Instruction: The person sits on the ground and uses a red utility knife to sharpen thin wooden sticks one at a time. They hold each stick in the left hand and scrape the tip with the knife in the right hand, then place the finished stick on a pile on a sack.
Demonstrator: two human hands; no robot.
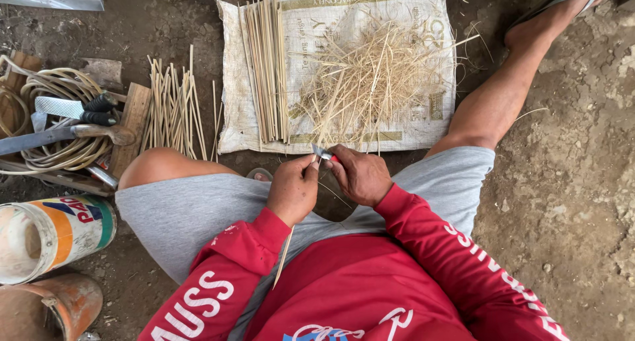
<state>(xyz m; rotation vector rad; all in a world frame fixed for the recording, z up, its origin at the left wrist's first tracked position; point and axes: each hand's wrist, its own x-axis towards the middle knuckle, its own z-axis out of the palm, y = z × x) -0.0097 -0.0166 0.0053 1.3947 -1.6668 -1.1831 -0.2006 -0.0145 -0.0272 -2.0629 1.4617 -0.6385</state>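
Posture: person seated on bare dirt ground (pixel 569 202), knees apart, grey shorts, red long sleeves; view looks straight down onto the lap.
Left hand (pixel 293 190): closed into a fist around a thin pale bamboo stick (pixel 284 256); the stick's lower end slants down past the wrist over the red sleeve, its upper end hidden inside the fist.
Right hand (pixel 360 175): fingers curled tight on a small knife with a red handle and short metal blade (pixel 323 154); blade tip points toward the left thumb, just beside it.
Hand spacing: the two hands nearly touch, held between the knees, just short of the near edge of the sack.
Worked stick: in the left hand only; whether the blade touches it cannot be told.
Mat: white woven plastic sack (pixel 430 126) spread flat on the ground ahead of the knees.
On the sack, left part: bundle of straight trimmed bamboo sticks (pixel 264 70), laid side by side.
On the sack, centre: loose heap of fine straw-coloured shavings (pixel 370 76).
Left of the sack: second batch of rougher bamboo sticks (pixel 173 109), fanned on the dirt.
Far left: coiled beige rope (pixel 63 152) with hand tools and wooden pieces lying on it.
Lower left: empty white paint tin with orange and green bands (pixel 56 232), on its side; rusty orange container (pixel 53 308) beside it.
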